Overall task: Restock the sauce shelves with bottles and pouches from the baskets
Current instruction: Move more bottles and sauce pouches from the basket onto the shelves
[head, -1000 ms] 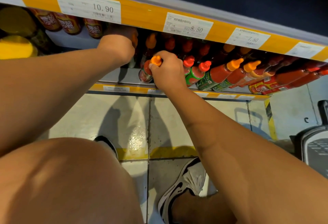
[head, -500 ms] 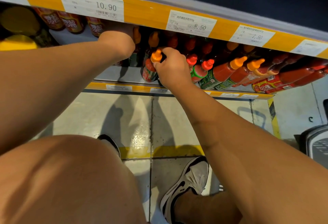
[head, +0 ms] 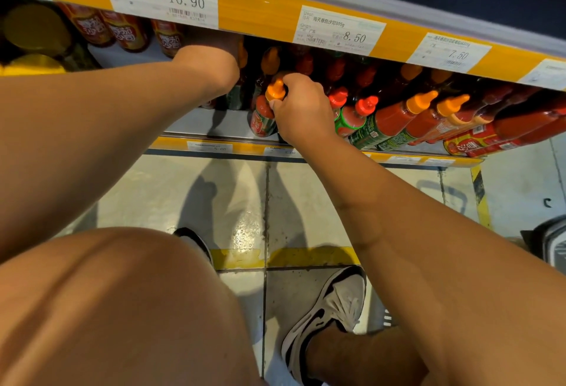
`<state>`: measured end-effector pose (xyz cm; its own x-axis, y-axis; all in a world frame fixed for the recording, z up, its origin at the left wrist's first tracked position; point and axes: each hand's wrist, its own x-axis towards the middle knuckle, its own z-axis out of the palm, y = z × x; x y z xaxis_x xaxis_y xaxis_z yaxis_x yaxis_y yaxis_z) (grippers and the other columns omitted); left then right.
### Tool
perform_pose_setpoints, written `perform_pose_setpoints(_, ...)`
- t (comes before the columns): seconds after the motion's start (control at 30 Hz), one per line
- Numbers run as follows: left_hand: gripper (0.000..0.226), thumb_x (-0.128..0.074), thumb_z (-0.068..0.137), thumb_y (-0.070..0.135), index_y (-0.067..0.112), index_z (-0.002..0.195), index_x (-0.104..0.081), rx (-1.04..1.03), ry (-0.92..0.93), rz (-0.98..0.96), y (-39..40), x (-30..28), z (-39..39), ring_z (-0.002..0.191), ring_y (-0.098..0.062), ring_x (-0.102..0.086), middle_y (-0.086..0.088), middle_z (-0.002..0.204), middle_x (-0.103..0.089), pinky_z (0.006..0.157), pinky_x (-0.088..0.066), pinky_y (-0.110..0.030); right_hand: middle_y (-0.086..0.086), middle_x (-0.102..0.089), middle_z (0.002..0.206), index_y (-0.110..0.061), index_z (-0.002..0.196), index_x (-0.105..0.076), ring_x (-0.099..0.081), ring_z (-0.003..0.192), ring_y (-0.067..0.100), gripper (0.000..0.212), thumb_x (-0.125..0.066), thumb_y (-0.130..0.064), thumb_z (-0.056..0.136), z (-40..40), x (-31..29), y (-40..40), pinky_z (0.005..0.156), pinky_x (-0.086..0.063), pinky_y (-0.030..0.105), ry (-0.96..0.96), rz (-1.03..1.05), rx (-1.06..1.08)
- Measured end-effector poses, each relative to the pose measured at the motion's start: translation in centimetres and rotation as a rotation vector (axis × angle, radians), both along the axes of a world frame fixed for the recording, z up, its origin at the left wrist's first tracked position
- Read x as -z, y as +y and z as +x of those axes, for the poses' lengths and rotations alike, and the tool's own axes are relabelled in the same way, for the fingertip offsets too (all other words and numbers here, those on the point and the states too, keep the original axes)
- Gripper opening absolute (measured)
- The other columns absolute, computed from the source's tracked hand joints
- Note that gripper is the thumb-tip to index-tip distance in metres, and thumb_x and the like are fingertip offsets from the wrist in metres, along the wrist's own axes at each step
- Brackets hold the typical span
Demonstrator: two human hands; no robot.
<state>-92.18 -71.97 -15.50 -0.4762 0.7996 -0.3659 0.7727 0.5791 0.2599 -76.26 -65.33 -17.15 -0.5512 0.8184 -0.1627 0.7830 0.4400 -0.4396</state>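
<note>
My right hand (head: 301, 110) grips the orange-capped sauce bottle (head: 266, 113) at its neck, fingers curled round the cap; the bottle stands at the front edge of the lower shelf (head: 196, 124), at the left end of the row of red- and orange-capped bottles (head: 395, 116). Its long axis runs upright, cap toward me in this top-down view, and it sits just left of the right hand, so the right hand is the nearer one. My left hand (head: 211, 55) reaches deeper in, under the upper shelf's price strip (head: 260, 9); its fingers are hidden behind the strip, so I cannot tell if it holds anything. A bare patch of shelf lies between the two hands, my guess for where the bottle slides back. Versus half a second ago: the gripped bottle sits almost where it was, barely shifted, the left wrist stays in the same spot, and both grips look unchanged.
</note>
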Motion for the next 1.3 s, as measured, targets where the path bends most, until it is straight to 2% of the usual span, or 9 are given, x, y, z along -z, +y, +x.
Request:
perform_pose_setpoints(0.17, 0.019, -0.053, 0.102, 0.017, 0.003, 0.114, -0.059, 0.008, 0.081, 0.239, -0.7, -0.7, 0.9, 0.082, -0.038, -0.051, -0.022, 0.096, -0.056, 0.069, -0.044, -0.044, 0.005, -0.067, 0.101, -0.026, 0.099, -0.059, -0.065, 0.092, 0.034, 0.013, -0.067, -0.018, 0.092, -0.1, -2.3, -0.5, 0.079, -0.059, 0.049, -0.055, -0.012, -0.036)
perform_pose_setpoints(0.37, 0.018, -0.062, 0.100, 0.023, 0.006, 0.107, -0.062, 0.013, 0.063, 0.440, -3.8, -2.9, 2.2, 0.081, -0.032, -0.056, -0.018, 0.094, -0.063, 0.068, -0.041, -0.041, 0.008, -0.069, 0.116, -0.024, 0.134, -0.057, -0.066, 0.101, 0.034, 0.043, -0.066, -0.012, 0.094, 2.7, -6.5, -0.8, 0.079, -0.057, 0.046, -0.058, 0.020, -0.057)
perform_pose_setpoints(0.57, 0.040, -0.072, 0.095, 0.026, 0.012, 0.130, -0.060, 0.133, -0.002, 0.421, -6.3, -6.4, 6.3, 0.112, -0.038, -0.059, -0.015, 0.122, -0.059, 0.090, -0.051, -0.047, 0.005, -0.068, 0.105, -0.022, 0.099, -0.066, -0.066, 0.097, 0.034, 0.013, -0.072, -0.021, 0.088, 8.3, -12.6, -0.5, 0.082, -0.058, 0.044, -0.227, -0.068, -0.157)
perform_pose_setpoints(0.63, 0.030, -0.072, 0.095, 0.028, 0.017, 0.122, -0.067, 0.235, -0.046, 0.422, -5.9, -8.8, 7.9, 0.106, -0.030, -0.064, -0.006, 0.113, -0.065, 0.086, -0.051, -0.042, 0.000, -0.066, 0.099, -0.022, 0.094, -0.068, -0.063, 0.093, 0.029, 0.010, -0.075, -0.025, 0.088, 11.4, -15.1, -0.3, 0.079, -0.054, 0.037, -0.214, -0.109, -0.168)
perform_pose_setpoints(0.73, 0.009, -0.069, 0.098, 0.029, 0.028, 0.106, -0.069, 0.408, -0.084, 0.385, -4.3, -14.3, 11.9, 0.093, -0.019, -0.067, 0.006, 0.098, -0.070, 0.077, -0.049, -0.035, -0.001, -0.067, 0.094, -0.016, 0.107, -0.074, -0.063, 0.085, 0.021, 0.022, -0.077, -0.027, 0.088, 18.3, -19.5, -0.6, 0.075, -0.053, 0.034, -0.129, -0.131, -0.098)
perform_pose_setpoints(0.9, 0.005, -0.066, 0.100, 0.031, 0.031, 0.101, -0.071, 0.657, -0.119, 0.445, -1.2, -23.0, 22.8, 0.073, 0.000, -0.059, 0.020, 0.081, -0.064, 0.072, -0.051, -0.035, -0.001, -0.066, 0.082, -0.026, 0.094, -0.070, -0.063, 0.076, 0.019, 0.009, -0.072, -0.018, 0.090, 35.2, -22.9, -2.9, 0.068, -0.050, 0.033, 0.097, 0.015, 0.303)
perform_pose_setpoints(1.1, 0.010, -0.065, 0.100, 0.035, 0.027, 0.096, -0.068, 1.069, -0.141, 0.339, 1.2, -26.4, 41.9, 0.087, -0.019, -0.062, 0.006, 0.092, -0.068, 0.074, -0.049, -0.034, -0.007, -0.055, 0.073, -0.030, 0.071, -0.050, -0.056, 0.072, 0.017, 0.031, -0.070, -0.018, 0.092, 55.5, -19.3, -8.5, 0.060, -0.040, 0.027, -0.077, -0.068, 0.675)
perform_pose_setpoints(1.2, 0.016, -0.063, 0.101, 0.036, 0.023, 0.106, -0.071, 1.245, -0.108, 0.157, 1.5, -24.8, 51.2, 0.096, -0.022, -0.065, 0.000, 0.103, -0.070, 0.078, -0.049, -0.032, 0.004, -0.069, 0.098, -0.023, 0.089, -0.063, -0.064, 0.090, 0.023, 0.008, -0.070, -0.022, 0.092, 61.5, -16.8, -11.4, 0.074, -0.052, 0.032, -0.193, -0.197, 0.699)
perform_pose_setpoints(1.3, 0.020, -0.061, 0.101, 0.035, 0.021, 0.112, -0.072, 1.329, -0.091, 0.002, 1.1, -22.4, 59.0, 0.100, -0.025, -0.065, -0.004, 0.110, -0.071, 0.084, -0.052, -0.035, 0.006, -0.069, 0.108, -0.018, 0.110, -0.070, -0.065, 0.097, 0.026, 0.019, -0.068, -0.024, 0.091, 65.5, -14.4, -13.2, 0.082, -0.056, 0.037, -0.266, -0.242, 0.725)
